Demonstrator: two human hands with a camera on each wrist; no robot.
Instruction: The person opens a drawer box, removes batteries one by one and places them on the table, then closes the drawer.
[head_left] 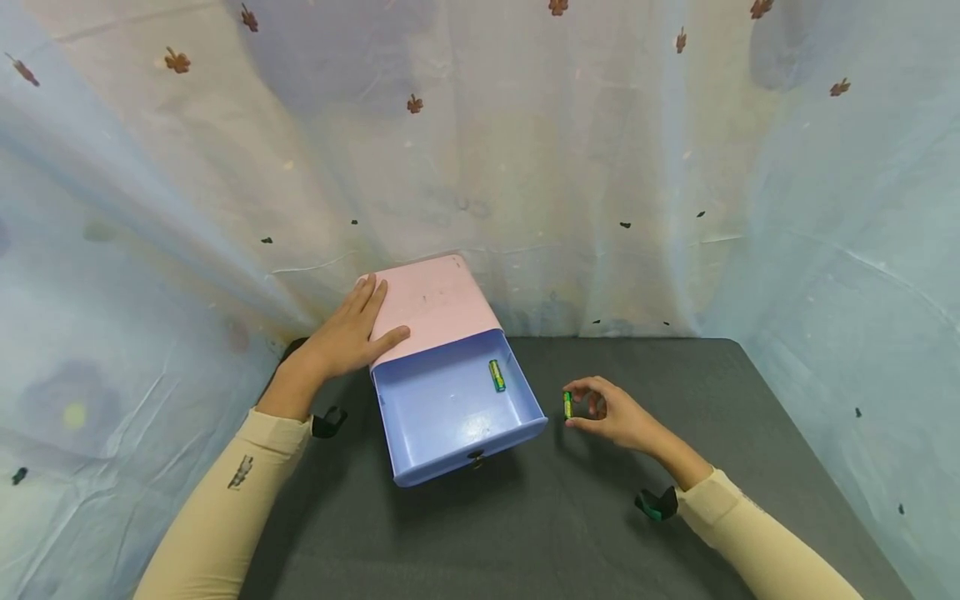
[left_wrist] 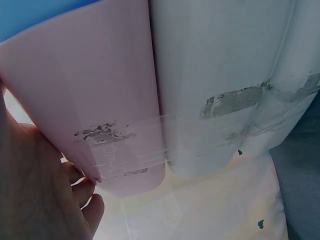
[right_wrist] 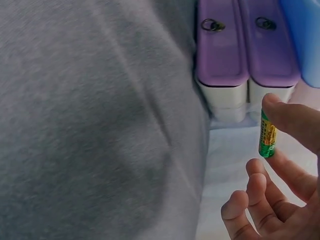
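A pink drawer unit [head_left: 435, 304] stands on the dark cloth with its blue drawer [head_left: 438, 417] pulled out towards me. One green and yellow battery [head_left: 497, 376] lies inside, near the drawer's right wall. My left hand [head_left: 330, 343] rests on the left edge of the pink top, fingers extended; the left wrist view shows its fingertips [left_wrist: 92, 205] by the casing's edge. To the right of the drawer, my right hand [head_left: 626, 421] pinches a second green and yellow battery [right_wrist: 267, 135] end to end between thumb and a finger, off the table. Its other fingers curl loosely.
Below the blue drawer, two purple drawer fronts [right_wrist: 222, 50] with ring pulls sit in white casings, seen in the right wrist view. Dark grey cloth covers the table [head_left: 637, 358]. A pale patterned curtain [head_left: 517, 167] hangs behind and along both sides.
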